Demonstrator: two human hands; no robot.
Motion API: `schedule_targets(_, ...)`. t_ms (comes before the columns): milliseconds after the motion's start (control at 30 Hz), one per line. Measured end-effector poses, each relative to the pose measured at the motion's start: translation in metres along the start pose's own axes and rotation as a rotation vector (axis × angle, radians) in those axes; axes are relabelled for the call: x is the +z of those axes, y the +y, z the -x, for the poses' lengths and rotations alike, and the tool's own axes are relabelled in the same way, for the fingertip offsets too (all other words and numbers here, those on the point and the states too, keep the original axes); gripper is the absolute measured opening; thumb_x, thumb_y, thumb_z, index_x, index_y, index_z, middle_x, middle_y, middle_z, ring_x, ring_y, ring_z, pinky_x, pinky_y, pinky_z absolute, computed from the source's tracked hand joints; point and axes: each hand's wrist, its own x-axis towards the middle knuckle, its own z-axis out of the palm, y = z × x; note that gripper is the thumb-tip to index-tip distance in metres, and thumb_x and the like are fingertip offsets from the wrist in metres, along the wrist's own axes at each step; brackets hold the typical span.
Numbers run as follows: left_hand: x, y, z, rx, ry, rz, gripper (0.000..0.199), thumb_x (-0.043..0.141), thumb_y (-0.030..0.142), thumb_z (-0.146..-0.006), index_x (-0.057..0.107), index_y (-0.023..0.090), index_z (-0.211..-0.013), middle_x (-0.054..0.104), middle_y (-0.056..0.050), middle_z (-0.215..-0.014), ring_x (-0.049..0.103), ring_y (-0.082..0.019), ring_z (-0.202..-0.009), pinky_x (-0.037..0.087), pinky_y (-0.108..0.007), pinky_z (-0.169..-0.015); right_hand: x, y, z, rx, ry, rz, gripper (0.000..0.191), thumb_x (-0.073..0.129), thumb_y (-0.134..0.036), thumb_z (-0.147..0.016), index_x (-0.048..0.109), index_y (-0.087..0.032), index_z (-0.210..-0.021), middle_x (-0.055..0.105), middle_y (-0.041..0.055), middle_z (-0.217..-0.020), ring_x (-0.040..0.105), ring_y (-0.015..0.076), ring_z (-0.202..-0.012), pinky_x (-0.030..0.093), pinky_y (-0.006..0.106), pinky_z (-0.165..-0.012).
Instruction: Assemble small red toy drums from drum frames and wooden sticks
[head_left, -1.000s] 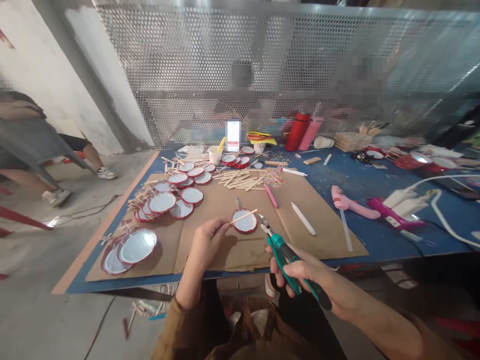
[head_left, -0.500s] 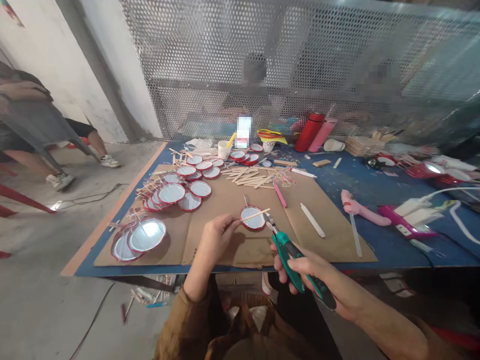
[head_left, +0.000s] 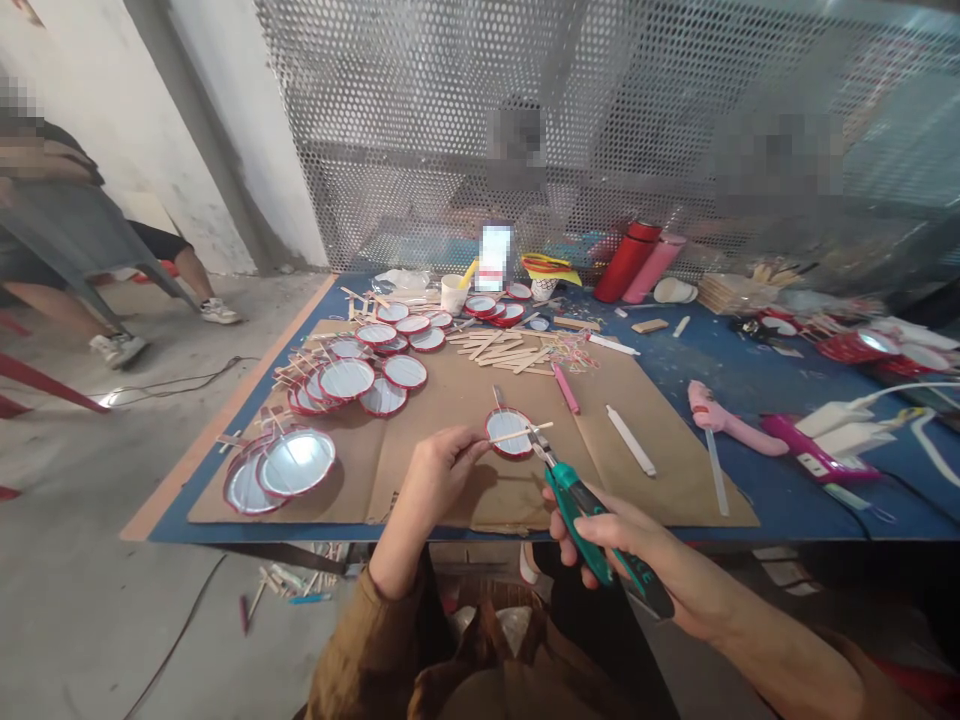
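Note:
My left hand (head_left: 444,470) pinches one end of a thin wooden craft stick (head_left: 514,436), held level above the cardboard. Closed around green-and-black wire cutters (head_left: 576,515), my right hand (head_left: 619,535) brings their jaws onto the stick near its far right end. Beneath the stick lies a round white disc with a red rim (head_left: 501,419), a short wooden stick pointing up from its top edge. More red-rimmed discs (head_left: 297,462) sit in overlapping groups at the left. A loose pile of craft sticks (head_left: 501,350) is spread behind.
The brown cardboard sheet (head_left: 442,512) covers part of the blue table. A pink glue gun (head_left: 731,425) rests at the right beside a purple power strip (head_left: 814,450). White and pink marker-like tubes, a paper cup (head_left: 453,296) and a red bottle (head_left: 628,262) stand or lie around. A person sits at far left.
The cutters' jaws and the stick have come together near the stick's right end. My left hand and the stick have shifted slightly right; the whole view has also moved a little.

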Motion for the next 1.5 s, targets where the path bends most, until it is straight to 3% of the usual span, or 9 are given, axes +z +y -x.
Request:
schedule_targets(167,0.0,0.001,0.0,-0.003,-0.01,-0.017,0.017,0.054,0.023,-0.087,0.07,0.017,-0.085,0.072,-0.002,-0.08,0.063,-0.012,-0.072,0.042,-0.019,-0.065,0.001,0.0,-0.001,-0.001,0.02,0.038,0.049,0.066,-0.047,-0.068,0.056,-0.02,-0.108,0.06,0.0036,-0.089,0.057,0.0147,-0.072,0.044,0.026,-0.06)
schedule_targets(433,0.002,0.001,0.001,0.0,-0.042,-0.088,0.014,0.054,0.023,-0.087,0.067,0.019,-0.091,0.071,-0.002,-0.084,0.063,-0.012,-0.075,0.04,-0.02,-0.066,0.002,0.005,-0.007,-0.042,0.013,0.094,0.033,0.061,-0.046,-0.071,0.048,-0.021,-0.089,0.056,-0.0005,-0.078,0.053,0.0113,-0.064,0.041,0.023,-0.054)
schedule_targets(633,0.002,0.007,0.004,-0.029,-0.076,-0.228,0.016,0.057,0.025,-0.084,0.059,0.021,-0.099,0.066,0.001,-0.073,0.059,-0.012,-0.065,0.036,-0.02,-0.059,-0.002,0.012,-0.011,-0.095,-0.019,0.146,0.032,0.057,-0.045,-0.074,0.044,-0.021,-0.09,0.047,-0.0051,-0.063,0.051,0.0106,-0.057,0.038,0.021,-0.049)
schedule_targets(867,0.002,0.01,0.003,-0.05,-0.082,-0.258,0.005,0.051,0.025,-0.087,0.054,0.021,-0.088,0.063,0.002,-0.072,0.056,-0.011,-0.062,0.033,-0.02,-0.058,-0.003,0.015,-0.014,-0.112,-0.005,0.15,0.032,0.057,-0.043,-0.074,0.044,-0.021,-0.093,0.048,-0.0047,-0.069,0.051,0.0092,-0.055,0.038,0.02,-0.046)
schedule_targets(1033,0.001,0.011,0.004,-0.056,-0.077,-0.276,0.011,0.048,0.026,-0.089,0.054,0.021,-0.081,0.063,0.001,-0.07,0.055,-0.01,-0.061,0.031,-0.02,-0.057,-0.002,0.014,-0.014,-0.093,0.006,0.133,0.037,0.059,-0.043,-0.072,0.046,-0.021,-0.098,0.049,-0.0045,-0.069,0.05,0.0093,-0.054,0.037,0.02,-0.044)
schedule_targets(1233,0.003,0.011,0.007,-0.066,-0.11,-0.425,0.017,0.044,0.032,-0.092,0.056,0.021,-0.086,0.065,-0.001,-0.068,0.058,-0.013,-0.06,0.028,-0.022,-0.053,0.0,0.011,-0.012,-0.047,-0.007,0.062,0.039,0.062,-0.042,-0.068,0.048,-0.021,-0.099,0.05,-0.004,-0.069,0.047,0.0088,-0.052,0.036,0.02,-0.044)
schedule_targets(1500,0.005,0.011,0.009,-0.049,-0.132,-0.576,0.023,0.038,0.032,-0.095,0.059,0.022,-0.091,0.068,-0.004,-0.072,0.06,-0.016,-0.063,0.024,-0.025,-0.053,-0.003,0.006,-0.007,-0.097,-0.038,0.066,0.038,0.06,-0.042,-0.075,0.05,-0.019,-0.104,0.05,-0.0038,-0.069,0.045,0.0082,-0.054,0.038,0.021,-0.049)
